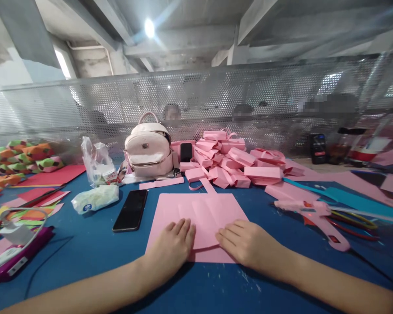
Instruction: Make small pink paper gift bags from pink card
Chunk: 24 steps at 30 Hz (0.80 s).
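Observation:
A sheet of pink paper (196, 209) lies on the blue table in front of me, with faint creases across its upper part. Both hands rest palm down on it. My left hand (177, 242) covers its left near side, fingers stretched forward. On the right near side lies my right hand (240, 242), its fingers flat and pointing inward. Between the hands a paper edge stands slightly raised over more pink paper below; whether this is a fold or a second sheet, I cannot tell. Behind the sheet is a heap of folded pink paper pieces (229, 161).
Left of the paper are a black phone (130, 210), a tissue pack (96, 199) and a purple power strip (26, 255). A pink glue gun (314, 213) with a cord lies right. A pale backpack (149, 150) stands behind, before a perforated metal screen (203, 93).

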Tool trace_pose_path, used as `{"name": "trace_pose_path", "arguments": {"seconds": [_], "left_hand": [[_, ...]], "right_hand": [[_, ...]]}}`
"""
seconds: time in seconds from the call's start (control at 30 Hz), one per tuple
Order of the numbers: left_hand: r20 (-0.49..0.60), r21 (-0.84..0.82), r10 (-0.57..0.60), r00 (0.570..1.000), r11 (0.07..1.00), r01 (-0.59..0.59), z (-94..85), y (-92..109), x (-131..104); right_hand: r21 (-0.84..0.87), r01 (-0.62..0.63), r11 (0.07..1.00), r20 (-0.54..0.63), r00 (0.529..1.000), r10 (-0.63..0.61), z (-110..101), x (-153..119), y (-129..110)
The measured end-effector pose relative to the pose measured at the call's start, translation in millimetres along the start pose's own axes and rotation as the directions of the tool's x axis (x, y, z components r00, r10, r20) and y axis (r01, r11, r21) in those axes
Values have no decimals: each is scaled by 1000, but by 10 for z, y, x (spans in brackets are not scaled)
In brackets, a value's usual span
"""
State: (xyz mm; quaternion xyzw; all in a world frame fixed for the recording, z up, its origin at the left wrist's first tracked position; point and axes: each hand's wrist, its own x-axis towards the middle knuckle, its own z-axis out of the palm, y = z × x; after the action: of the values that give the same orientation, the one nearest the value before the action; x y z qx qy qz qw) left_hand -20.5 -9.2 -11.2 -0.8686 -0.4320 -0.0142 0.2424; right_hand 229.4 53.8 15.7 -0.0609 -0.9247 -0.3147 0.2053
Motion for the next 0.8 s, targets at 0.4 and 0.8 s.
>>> {"name": "trace_pose_path", "arguments": {"seconds": [0.4, 0.8], "left_hand": [[-144, -1, 88, 986, 996, -89, 42, -219, -372], [-458, 10, 148, 876, 987, -162, 120, -184, -115]], "right_hand": [[87, -62, 994, 109, 993, 53, 13, -105, 85], [484, -71, 872, 155, 988, -6, 62, 224, 143]]}}
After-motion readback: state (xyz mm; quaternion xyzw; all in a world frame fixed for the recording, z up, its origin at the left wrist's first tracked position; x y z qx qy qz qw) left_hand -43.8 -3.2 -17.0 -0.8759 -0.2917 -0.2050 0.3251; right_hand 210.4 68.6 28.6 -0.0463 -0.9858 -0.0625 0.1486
